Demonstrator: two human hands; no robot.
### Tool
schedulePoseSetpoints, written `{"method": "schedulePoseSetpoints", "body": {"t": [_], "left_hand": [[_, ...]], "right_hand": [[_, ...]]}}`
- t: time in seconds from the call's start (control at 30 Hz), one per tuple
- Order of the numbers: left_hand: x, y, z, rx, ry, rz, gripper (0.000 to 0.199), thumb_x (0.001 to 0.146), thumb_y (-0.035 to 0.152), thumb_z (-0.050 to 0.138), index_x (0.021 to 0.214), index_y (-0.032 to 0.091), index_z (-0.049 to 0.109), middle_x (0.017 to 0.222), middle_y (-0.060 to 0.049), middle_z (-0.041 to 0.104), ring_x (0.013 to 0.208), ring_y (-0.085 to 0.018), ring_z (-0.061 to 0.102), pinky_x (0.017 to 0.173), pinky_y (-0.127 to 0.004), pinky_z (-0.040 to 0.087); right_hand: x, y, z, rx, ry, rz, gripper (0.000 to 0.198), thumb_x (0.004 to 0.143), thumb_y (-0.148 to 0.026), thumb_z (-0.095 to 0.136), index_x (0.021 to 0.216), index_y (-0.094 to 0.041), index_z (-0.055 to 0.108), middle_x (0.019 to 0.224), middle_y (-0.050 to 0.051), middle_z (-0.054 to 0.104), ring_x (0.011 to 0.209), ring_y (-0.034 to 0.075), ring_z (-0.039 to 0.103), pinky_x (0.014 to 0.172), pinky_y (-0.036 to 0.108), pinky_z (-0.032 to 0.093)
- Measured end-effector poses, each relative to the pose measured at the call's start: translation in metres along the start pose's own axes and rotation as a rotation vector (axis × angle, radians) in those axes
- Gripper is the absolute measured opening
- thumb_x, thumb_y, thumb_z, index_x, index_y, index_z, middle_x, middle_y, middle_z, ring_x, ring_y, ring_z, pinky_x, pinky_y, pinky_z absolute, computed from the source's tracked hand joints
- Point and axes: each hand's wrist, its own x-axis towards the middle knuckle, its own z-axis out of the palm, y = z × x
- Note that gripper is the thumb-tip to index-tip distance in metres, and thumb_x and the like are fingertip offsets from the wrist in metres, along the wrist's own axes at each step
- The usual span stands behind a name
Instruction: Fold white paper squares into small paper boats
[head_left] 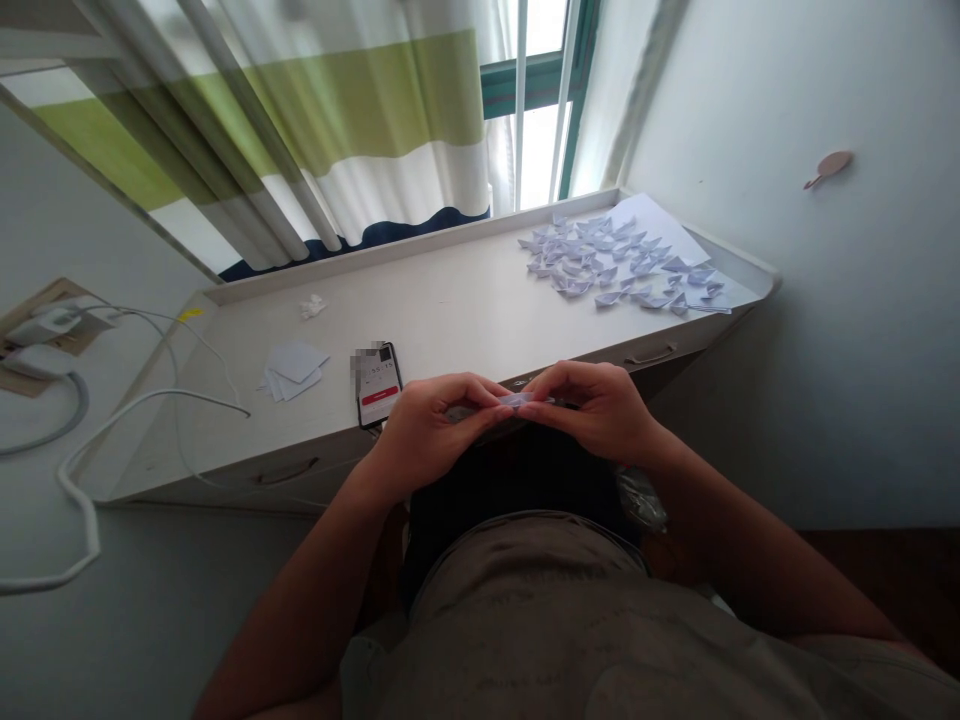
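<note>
Between my two hands, just in front of the desk's near edge, is a small folded piece of white paper. My left hand pinches its left side between thumb and fingers. On the other side, my right hand pinches it the same way, thumb tips close together. Most of the paper is covered by my fingers, so its exact shape cannot be made out. Many small folded paper boats lie spread at the right end of the desk. A pile of flat white paper squares lies at the left.
The white desk has a raised rim at the back. A phone with a lit screen lies by my left hand. Near the back left is a crumpled white scrap. White cables loop across the left end; curtains hang behind.
</note>
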Motion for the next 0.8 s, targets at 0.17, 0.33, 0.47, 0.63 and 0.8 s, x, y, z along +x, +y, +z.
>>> {"method": "schedulePoseSetpoints", "body": {"t": [0.17,0.33,0.47,0.63,0.8], "left_hand": [[0.002,-0.005,0.008,-0.162,0.081,-0.114,0.032,0.085,0.037,0.092,0.099,0.021,0.069,0.087,-0.004,0.083,0.076,-0.019,0.080,0.073,-0.029,0.064],[0.005,-0.013,0.004,-0.179,-0.093,-0.218,0.029,0.090,0.038,0.086,0.108,0.018,0.075,0.081,-0.003,0.080,0.069,-0.016,0.076,0.065,-0.025,0.059],[0.005,-0.014,0.002,-0.051,-0.203,-0.237,0.026,0.098,0.042,0.077,0.096,0.017,0.083,0.079,-0.007,0.081,0.071,-0.017,0.075,0.064,-0.025,0.056],[0.004,-0.011,0.003,-0.061,-0.247,-0.290,0.034,0.098,0.051,0.076,0.091,0.019,0.085,0.082,-0.010,0.084,0.072,-0.020,0.078,0.063,-0.026,0.056],[0.004,-0.011,0.005,-0.034,-0.257,-0.316,0.037,0.102,0.049,0.069,0.087,0.019,0.083,0.078,-0.009,0.084,0.064,-0.018,0.075,0.059,-0.025,0.054]], "right_hand": [[-0.004,0.009,0.011,0.010,0.118,-0.075,0.026,0.091,-0.041,0.088,0.093,-0.023,0.070,0.083,0.003,0.080,0.076,0.021,0.078,0.074,0.036,0.064],[-0.002,0.015,0.014,0.070,0.074,-0.067,0.023,0.092,-0.040,0.087,0.097,-0.023,0.072,0.088,0.003,0.079,0.076,0.018,0.076,0.074,0.033,0.064],[0.001,0.013,0.010,0.086,0.032,0.029,0.029,0.092,-0.046,0.086,0.101,-0.020,0.079,0.091,0.006,0.083,0.080,0.020,0.079,0.075,0.034,0.066],[0.002,0.010,0.003,0.060,-0.062,0.086,0.031,0.089,-0.047,0.088,0.100,-0.018,0.084,0.087,0.007,0.085,0.078,0.021,0.080,0.072,0.033,0.065],[-0.001,0.010,0.005,0.075,-0.076,0.153,0.030,0.091,-0.048,0.086,0.090,-0.018,0.082,0.075,0.005,0.081,0.067,0.019,0.077,0.065,0.031,0.063]]}}
